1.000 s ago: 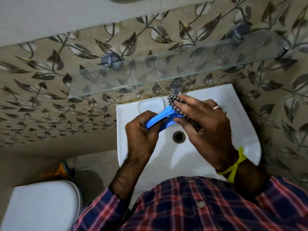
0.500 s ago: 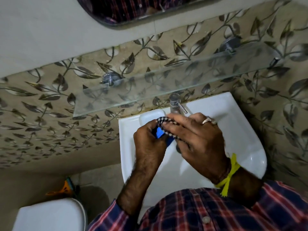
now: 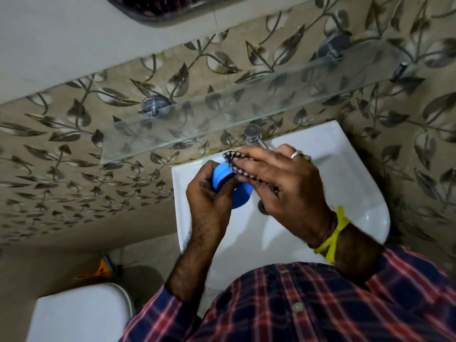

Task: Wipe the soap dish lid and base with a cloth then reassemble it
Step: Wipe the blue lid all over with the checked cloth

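A blue plastic soap dish part [image 3: 223, 176] is held over the white sink [image 3: 345, 183]. My left hand [image 3: 209, 201] grips it from the left, fingers curled round its edge. More blue plastic [image 3: 240, 197] shows just below my fingers; I cannot tell if it is a separate piece. My right hand [image 3: 283, 183] presses a black-and-white checked cloth [image 3: 232, 157] against the blue part from the right. Most of the cloth is hidden under my palm and fingers.
A chrome tap [image 3: 254, 135] stands at the sink's back edge, just behind my right hand. A glass shelf [image 3: 197, 124] juts out from the leaf-patterned wall above the sink. A white toilet lid [image 3: 79, 314] is at lower left, an orange object [image 3: 102, 269] on the floor behind it.
The blue part has turned in my left hand and more of it shows than half a second ago. My right hand with the cloth has slid along it. The head view has shifted slightly.
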`<state>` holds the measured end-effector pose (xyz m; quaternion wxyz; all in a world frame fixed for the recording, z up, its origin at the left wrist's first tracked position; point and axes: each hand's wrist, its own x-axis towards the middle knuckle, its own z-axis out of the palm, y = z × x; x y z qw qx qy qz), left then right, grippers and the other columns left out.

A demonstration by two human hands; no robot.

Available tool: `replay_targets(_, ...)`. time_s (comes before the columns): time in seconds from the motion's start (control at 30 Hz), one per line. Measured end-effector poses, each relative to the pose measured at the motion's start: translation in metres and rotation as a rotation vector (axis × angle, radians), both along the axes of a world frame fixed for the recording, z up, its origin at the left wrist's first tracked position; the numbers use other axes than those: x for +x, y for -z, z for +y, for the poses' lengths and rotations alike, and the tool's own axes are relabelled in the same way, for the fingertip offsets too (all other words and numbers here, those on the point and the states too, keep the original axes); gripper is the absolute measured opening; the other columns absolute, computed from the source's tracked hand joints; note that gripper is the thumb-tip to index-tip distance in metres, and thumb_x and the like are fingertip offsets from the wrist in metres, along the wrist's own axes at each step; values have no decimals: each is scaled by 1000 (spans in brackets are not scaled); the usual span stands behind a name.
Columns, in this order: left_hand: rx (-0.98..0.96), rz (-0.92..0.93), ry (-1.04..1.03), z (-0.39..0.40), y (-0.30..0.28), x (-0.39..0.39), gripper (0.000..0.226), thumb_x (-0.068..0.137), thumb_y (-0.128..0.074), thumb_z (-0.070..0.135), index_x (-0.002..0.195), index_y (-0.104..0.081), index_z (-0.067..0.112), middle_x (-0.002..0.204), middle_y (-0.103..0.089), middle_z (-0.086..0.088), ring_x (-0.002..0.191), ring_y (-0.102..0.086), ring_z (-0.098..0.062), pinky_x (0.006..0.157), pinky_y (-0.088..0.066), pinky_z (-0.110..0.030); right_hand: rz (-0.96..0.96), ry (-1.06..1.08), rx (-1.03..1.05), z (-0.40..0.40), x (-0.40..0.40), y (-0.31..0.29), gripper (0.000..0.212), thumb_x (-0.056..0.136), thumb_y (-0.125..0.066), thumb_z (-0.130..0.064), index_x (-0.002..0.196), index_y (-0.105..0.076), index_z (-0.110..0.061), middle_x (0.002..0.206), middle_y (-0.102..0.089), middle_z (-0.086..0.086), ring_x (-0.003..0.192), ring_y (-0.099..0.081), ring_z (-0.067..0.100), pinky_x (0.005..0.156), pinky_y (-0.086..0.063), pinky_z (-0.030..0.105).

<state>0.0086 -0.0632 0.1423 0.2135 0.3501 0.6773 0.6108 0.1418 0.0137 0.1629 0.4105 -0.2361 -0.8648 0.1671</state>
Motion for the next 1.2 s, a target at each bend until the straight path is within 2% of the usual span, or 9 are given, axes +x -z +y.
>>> replay_targets(0.4, 114, -68, -56, -11, -5, -12, 32, 77, -78, 5, 77, -67, 35, 74, -64, 9, 70, -58, -10, 67, -52, -22, 33, 1, 2, -1, -7, -3, 29, 92, -70, -12, 119, -73, -18, 127, -70, -2, 92, -67, 28, 79, -54, 44)
replay_targets(0.5, 107, -151, -76, -10, -3, -6, 27, 77, -79, 7, 79, -69, 32, 80, -65, -2, 76, -61, -18, 71, -54, -29, 56, -10, -100, 3, -12, -5, 25, 93, -70, -16, 118, -73, -13, 127, -70, 3, 105, -70, 27, 85, -52, 46)
replay_targets(0.63, 208, -288, -52, -11, -5, -10, 26, 79, -76, 1, 85, -71, 26, 84, -69, -2, 78, -65, -15, 72, -57, -26, 70, -58, -27, -1, -6, -2, 28, 93, -71, -22, 120, -73, -14, 129, -69, 2, 94, -68, 31, 81, -54, 44)
replay_targets(0.77, 203, -406, 28, -7, -5, 2, 23, 78, -75, 0, 84, -66, 21, 80, -68, -4, 72, -63, -15, 68, -55, -25, 84, 51, -103, 6, -9, -2, 28, 87, -73, -16, 116, -74, -14, 122, -72, 1, 100, -70, 25, 86, -55, 44)
replay_targets(0.83, 98, -285, 79, -8, -9, -2, 26, 78, -79, 1, 86, -66, 22, 83, -69, -6, 75, -65, -19, 69, -56, -29, -9, 62, -40, 5, -11, -7, 32, 85, -69, -13, 116, -74, -18, 120, -73, -1, 96, -68, 26, 83, -56, 43)
replay_targets(0.93, -117, 101, 119, -3, -19, -9, 27, 80, -79, 1, 88, -72, 27, 85, -75, 5, 79, -71, -17, 72, -61, -36, -117, 62, 56, 3, -11, -13, 36, 84, -65, -13, 117, -74, -23, 122, -72, -6, 91, -65, 27, 75, -55, 42)
replay_targets(1.0, -131, 104, 69, 3, -24, -7, 24, 82, -75, -3, 86, -74, 20, 80, -76, 3, 76, -71, -20, 71, -61, -37, -97, 54, 71, 1, -12, -13, 37, 85, -62, -12, 119, -73, -22, 124, -71, -6, 89, -64, 27, 74, -55, 43)
replay_targets(1.1, -32, -25, 10, 2, -26, -7, 27, 83, -69, -13, 81, -70, 14, 71, -70, 6, 66, -61, -11, 64, -53, -22, -73, 30, 99, -4, -3, -6, 33, 91, -64, -12, 122, -72, -21, 128, -69, -3, 86, -63, 27, 73, -55, 43)
replay_targets(1.2, -25, -15, 56, -2, -25, -8, 25, 82, -77, -6, 78, -69, 17, 69, -68, -1, 68, -62, -14, 64, -53, -24, -55, 53, -9, 3, 2, 0, 29, 90, -73, -16, 119, -73, -19, 125, -71, -2, 86, -66, 29, 77, -57, 43)
